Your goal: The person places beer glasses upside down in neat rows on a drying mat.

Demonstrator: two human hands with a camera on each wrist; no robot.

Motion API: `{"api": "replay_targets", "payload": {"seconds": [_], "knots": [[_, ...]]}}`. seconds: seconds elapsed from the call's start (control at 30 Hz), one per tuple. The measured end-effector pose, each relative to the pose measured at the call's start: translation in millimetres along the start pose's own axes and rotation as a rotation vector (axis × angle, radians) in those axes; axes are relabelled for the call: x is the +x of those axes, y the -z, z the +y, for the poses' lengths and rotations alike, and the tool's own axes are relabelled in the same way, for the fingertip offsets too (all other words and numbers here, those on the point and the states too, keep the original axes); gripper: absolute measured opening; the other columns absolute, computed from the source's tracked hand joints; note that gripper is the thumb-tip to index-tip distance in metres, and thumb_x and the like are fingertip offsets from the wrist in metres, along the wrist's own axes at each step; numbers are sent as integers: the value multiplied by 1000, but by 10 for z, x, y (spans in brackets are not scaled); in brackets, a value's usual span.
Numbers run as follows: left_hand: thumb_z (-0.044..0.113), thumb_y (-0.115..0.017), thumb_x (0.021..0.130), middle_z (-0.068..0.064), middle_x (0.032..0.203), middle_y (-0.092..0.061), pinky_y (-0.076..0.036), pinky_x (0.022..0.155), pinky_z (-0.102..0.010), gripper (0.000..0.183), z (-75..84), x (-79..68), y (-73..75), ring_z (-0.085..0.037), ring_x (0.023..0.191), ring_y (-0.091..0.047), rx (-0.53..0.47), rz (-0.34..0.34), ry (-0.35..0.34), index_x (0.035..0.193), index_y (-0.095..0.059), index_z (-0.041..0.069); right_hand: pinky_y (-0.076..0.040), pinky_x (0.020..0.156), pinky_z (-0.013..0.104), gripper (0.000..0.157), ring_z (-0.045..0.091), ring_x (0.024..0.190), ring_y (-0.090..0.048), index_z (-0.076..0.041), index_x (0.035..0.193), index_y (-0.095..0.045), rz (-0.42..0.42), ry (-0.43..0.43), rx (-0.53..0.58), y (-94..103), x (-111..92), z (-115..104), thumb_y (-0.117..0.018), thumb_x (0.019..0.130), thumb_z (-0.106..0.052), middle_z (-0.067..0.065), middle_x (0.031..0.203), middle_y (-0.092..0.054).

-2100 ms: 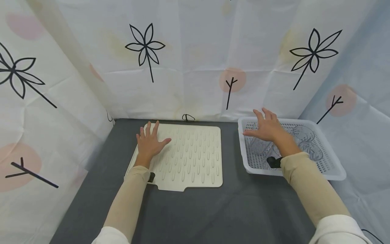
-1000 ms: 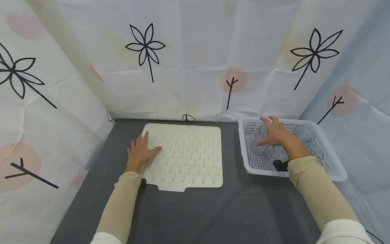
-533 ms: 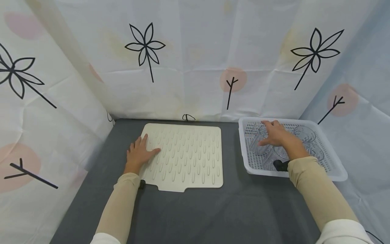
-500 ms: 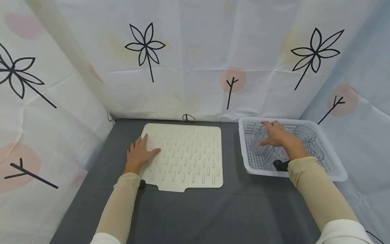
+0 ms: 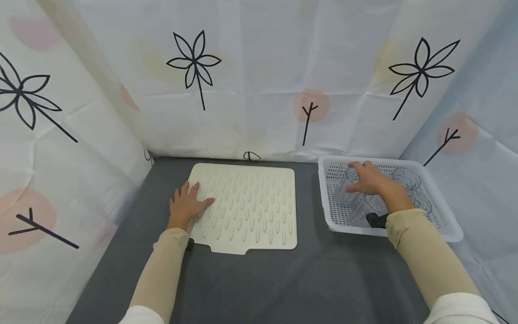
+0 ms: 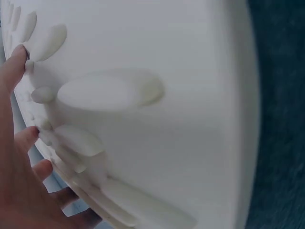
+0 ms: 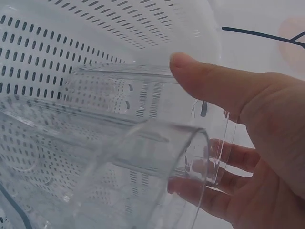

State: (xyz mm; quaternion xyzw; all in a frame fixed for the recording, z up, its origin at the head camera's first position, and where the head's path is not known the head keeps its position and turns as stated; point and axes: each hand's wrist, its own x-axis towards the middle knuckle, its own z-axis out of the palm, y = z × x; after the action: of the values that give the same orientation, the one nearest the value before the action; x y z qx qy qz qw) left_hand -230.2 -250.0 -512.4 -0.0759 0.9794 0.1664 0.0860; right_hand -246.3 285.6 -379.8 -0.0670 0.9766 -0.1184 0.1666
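In the head view my left hand [image 5: 186,209] rests with spread fingers on the left edge of a cream drying mat [image 5: 251,207] with raised oval ridges. The left wrist view shows the thumb and fingertips at the ridges. My right hand [image 5: 368,179] is inside a white plastic basket [image 5: 329,220] at the right. In the right wrist view its thumb lies along one side of a clear drinking glass [image 7: 157,95] lying on its side, and the fingers curl round the other side near its rim. Another clear glass [image 7: 109,138] lies in front of it.
More clear glasses [image 5: 418,200] lie at the right end of the basket. The dark grey tabletop [image 5: 299,283] extends between the mat and basket and toward the front. Patterned curtains [image 5: 259,90] stand behind and at both sides.
My right hand has lowered into the basket and drawn its thumb and fingers closer around a glass. My left hand has slid back and left along the mat's edge, then stayed there.
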Motion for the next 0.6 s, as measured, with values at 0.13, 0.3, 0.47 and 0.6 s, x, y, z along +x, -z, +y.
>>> {"api": "replay_targets", "payload": {"seconds": [0.13,0.3,0.47,0.6], "knots": [[71,-49,84,-23,160,-3,-12,109,-74,94,18,35,-1,-56,142,-5,35,-6,4,154,-18,16,-38,93,72,87,59,123,-34,-2,147,-27,14,1,7,40,-26,-2,-74,82,-35,39,138,-28],[71,-51,84,-24,160,-4,-14,108,-74,95,8,41,22,-57,141,-7,49,-9,0,154,-20,15,-39,92,72,85,58,122,-33,-3,146,-29,29,20,17,107,-41,-35,-75,81,-35,38,139,-27],[70,-51,84,-23,160,-4,-16,109,-73,94,-19,53,29,-55,142,-9,54,-14,-14,154,-20,16,-43,88,69,85,55,118,-38,-4,145,-32,42,45,-7,205,-58,-61,-75,81,-39,37,136,-32],[71,-51,83,-23,160,-5,-18,109,-72,95,-41,74,23,-54,142,-11,70,-25,-23,154,-20,16,-46,85,67,86,53,115,-44,-5,145,-33,64,57,-14,282,-79,-92,-74,80,-44,36,133,-36]]}}
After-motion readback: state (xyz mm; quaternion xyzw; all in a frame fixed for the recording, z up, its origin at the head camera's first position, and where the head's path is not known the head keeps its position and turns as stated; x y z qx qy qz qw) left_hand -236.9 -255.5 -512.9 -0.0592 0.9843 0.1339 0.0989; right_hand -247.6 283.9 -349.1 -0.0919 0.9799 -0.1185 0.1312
